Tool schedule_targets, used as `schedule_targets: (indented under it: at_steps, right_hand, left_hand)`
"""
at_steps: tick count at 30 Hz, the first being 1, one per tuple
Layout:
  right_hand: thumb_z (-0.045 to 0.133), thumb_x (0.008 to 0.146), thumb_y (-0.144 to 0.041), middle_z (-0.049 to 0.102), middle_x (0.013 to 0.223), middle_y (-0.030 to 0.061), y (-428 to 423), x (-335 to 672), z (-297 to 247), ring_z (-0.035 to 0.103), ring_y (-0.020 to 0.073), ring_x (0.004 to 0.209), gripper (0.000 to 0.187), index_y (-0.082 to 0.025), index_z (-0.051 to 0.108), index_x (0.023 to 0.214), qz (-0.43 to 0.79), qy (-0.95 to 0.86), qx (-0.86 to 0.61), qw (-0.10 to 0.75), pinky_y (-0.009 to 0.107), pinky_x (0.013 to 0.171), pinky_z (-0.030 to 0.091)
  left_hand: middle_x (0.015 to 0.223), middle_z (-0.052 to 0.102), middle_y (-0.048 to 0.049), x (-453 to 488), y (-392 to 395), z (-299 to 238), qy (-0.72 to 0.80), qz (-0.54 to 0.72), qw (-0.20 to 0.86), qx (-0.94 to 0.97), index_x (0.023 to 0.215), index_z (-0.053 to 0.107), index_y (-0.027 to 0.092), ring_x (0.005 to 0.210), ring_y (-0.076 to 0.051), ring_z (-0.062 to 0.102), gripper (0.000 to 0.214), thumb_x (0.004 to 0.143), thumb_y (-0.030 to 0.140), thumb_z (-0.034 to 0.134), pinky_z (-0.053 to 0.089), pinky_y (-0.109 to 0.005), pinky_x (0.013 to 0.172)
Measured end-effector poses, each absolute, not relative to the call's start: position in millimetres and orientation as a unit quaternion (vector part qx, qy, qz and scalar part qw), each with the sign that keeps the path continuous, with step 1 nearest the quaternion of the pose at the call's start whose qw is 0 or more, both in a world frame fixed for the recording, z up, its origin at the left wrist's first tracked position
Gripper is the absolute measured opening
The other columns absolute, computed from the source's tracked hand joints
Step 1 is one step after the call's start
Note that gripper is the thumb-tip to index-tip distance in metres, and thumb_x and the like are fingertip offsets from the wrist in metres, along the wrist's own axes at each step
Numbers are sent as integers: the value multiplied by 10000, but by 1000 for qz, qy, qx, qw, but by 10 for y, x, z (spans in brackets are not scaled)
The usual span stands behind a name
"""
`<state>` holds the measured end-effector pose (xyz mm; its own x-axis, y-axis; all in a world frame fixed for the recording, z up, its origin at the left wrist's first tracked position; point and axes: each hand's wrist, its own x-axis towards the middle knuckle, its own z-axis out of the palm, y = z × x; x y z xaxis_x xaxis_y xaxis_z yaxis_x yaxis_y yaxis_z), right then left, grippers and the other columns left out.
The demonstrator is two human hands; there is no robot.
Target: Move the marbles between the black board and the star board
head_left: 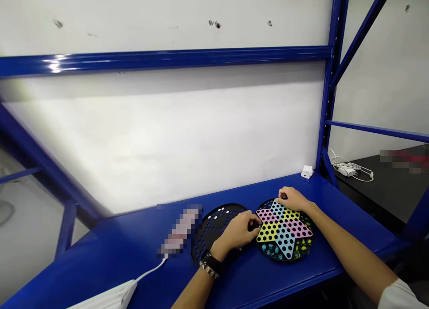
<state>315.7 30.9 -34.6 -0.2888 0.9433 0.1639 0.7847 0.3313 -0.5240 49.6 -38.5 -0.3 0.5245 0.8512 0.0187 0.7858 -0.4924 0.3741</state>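
Observation:
A star-shaped Chinese checkers board [284, 226] in pink, yellow and blue, full of dark holes, lies on a round black tray [272, 254]. Small blue and yellow pieces show in the tray around the star. Beside its left points, my left hand [238, 230] is closed with fingertips together; whatever they pinch is too small to make out. My right hand [292, 199] is curled over the star's far tip, its fingers closed and their contents hidden. Under and left of my left hand lies a second round black board [205, 237] with blue-looking holes and several white pieces near its far rim.
The boards rest on a blue metal shelf [161, 282] against a white wall. To the left lie a pixelated flat object and a white power strip [110, 295] with a cable. A white adapter [307, 171] stands at the back right, near a blue post [323, 116].

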Motion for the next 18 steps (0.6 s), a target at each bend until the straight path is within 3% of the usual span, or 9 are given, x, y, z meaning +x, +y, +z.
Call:
schedule_targets:
  at_steps: [10, 14, 18]
  right_hand:
    - [597, 862, -395, 638, 861, 38, 282, 3155, -308, 568, 175, 763, 214, -212, 595, 750, 182, -781, -555, 223, 278, 656, 396]
    - [599, 859, -398, 638, 866, 39, 295, 3159, -324, 568, 177, 770, 213, -213, 593, 754, 181, -781, -555, 222, 281, 667, 402]
    - [591, 866, -406, 630, 857, 34, 299, 3164, -336, 567, 176, 755, 220, -217, 591, 752, 182, -783, -551, 223, 280, 657, 405]
  left_hand:
    - [953, 685, -37, 253, -267, 152, 585, 138, 79, 796, 984, 648, 228, 872, -196, 634, 214, 872, 324, 494, 451, -295, 738]
    - [1030, 704, -36, 104, -245, 210, 579, 102, 104, 802, 950, 685, 240, 941, -208, 644, 197, 835, 296, 535, 468, -299, 798]
    - [1048, 708, -44, 109, -251, 245, 569, 157, 110, 800, 961, 691, 239, 952, -213, 637, 289, 902, 305, 416, 485, -313, 820]
